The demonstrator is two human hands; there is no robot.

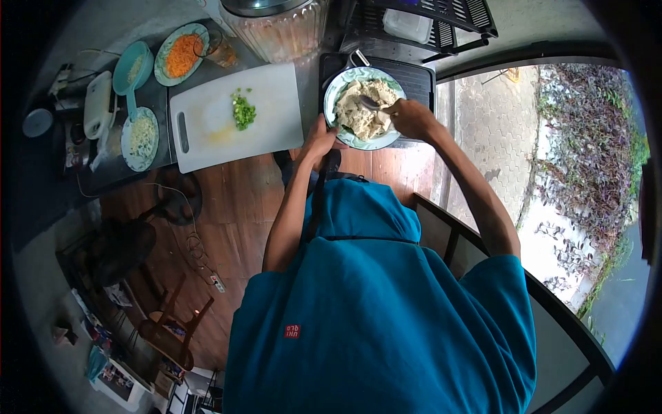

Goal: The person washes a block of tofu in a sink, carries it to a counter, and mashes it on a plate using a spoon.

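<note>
A white plate with a green patterned rim [380, 141] holds a heap of pale, lumpy mash [357, 114]. My left hand [319, 141] grips the plate's near left edge, its fingers partly hidden beneath. In my right hand [412, 120] is a spoon [369, 103], its bowl resting in the mash and its handle mostly covered by my fingers. Under the plate is a dark ridged griddle-like surface [418, 90]. To the left, a white cutting board [203, 100] carries a small pile of chopped green vegetable [243, 114].
On the left counter are a plate of shredded orange vegetable [181, 56], a plate of pale chopped bits [141, 138], a teal strainer [132, 69] and a drinking glass [219, 52]. A large ribbed container [279, 34] and a black rack [441, 21] stand behind.
</note>
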